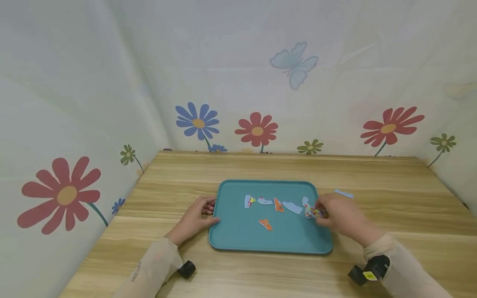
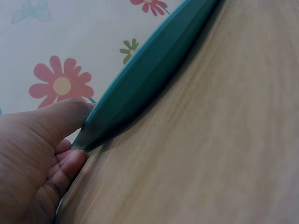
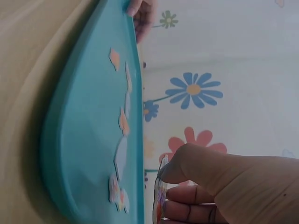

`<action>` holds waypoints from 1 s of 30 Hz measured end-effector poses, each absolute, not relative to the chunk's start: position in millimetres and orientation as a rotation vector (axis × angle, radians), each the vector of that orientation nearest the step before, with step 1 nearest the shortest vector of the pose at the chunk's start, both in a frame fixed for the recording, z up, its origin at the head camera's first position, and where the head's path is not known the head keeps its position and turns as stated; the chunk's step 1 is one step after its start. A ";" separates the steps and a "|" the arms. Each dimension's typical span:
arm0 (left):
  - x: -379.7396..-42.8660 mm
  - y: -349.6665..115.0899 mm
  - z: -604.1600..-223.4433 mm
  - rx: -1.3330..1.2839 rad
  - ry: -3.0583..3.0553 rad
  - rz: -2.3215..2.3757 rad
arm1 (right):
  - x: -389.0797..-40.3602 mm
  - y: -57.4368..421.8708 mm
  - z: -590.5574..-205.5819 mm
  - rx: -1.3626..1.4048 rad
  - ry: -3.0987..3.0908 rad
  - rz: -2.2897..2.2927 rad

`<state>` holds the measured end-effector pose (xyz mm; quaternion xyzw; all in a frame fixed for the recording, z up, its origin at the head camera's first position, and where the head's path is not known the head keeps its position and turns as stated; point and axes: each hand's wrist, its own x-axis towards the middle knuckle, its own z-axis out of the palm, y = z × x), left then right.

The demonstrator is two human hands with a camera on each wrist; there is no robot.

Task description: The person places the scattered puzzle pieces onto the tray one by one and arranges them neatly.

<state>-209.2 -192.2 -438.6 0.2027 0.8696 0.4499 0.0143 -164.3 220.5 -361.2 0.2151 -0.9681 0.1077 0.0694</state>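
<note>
My right hand (image 1: 340,217) pinches a thin, colourfully printed puzzle piece (image 3: 160,191) between thumb and fingers, over the right side of a teal tray (image 1: 238,236). Close to it on the tray lies a multicoloured piece (image 1: 305,203), partly covered by the hand's work in the head view. My left hand (image 1: 195,219) holds the tray's left edge, thumb at the rim and fingers bent beside it. A row of loose pieces crosses the tray: a pale blue one (image 1: 292,207), an orange one (image 1: 278,205) and others further left. Another orange piece (image 1: 266,224) lies below the row.
A narrow pale blue strip (image 1: 344,193) lies on the wooden table (image 1: 179,174), right of the tray and just beyond my right hand. A white curtain (image 1: 223,74) printed with flowers and a butterfly stands behind the table and along its sides.
</note>
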 end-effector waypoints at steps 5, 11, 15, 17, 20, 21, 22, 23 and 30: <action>-207.6 -191.6 -438.4 0.621 2.694 1.431 | -164.4 204.5 -367.6 0.704 -2.907 0.338; -208.7 -192.2 -437.4 0.629 2.695 1.426 | -164.8 189.1 -373.2 0.768 -2.884 0.349; -210.8 -193.2 -438.2 0.637 2.703 1.411 | -164.8 179.7 -376.8 0.778 -2.875 0.336; -211.1 -193.6 -438.3 0.643 2.706 1.406 | -164.8 175.1 -379.0 0.789 -2.868 0.335; -210.7 -193.6 -437.8 0.641 2.711 1.400 | -164.5 168.2 -381.6 0.809 -2.865 0.348; -210.5 -193.7 -437.7 0.645 2.713 1.396 | -164.5 166.0 -382.4 0.817 -2.863 0.347; -210.2 -193.5 -437.6 0.645 2.713 1.395 | -164.3 164.1 -383.0 0.821 -2.867 0.345; -210.0 -193.3 -437.5 0.640 2.711 1.397 | -164.1 162.2 -383.5 0.823 -2.869 0.338; -209.9 -193.0 -440.2 0.641 2.694 1.421 | -162.8 151.4 -385.5 0.812 -2.881 0.300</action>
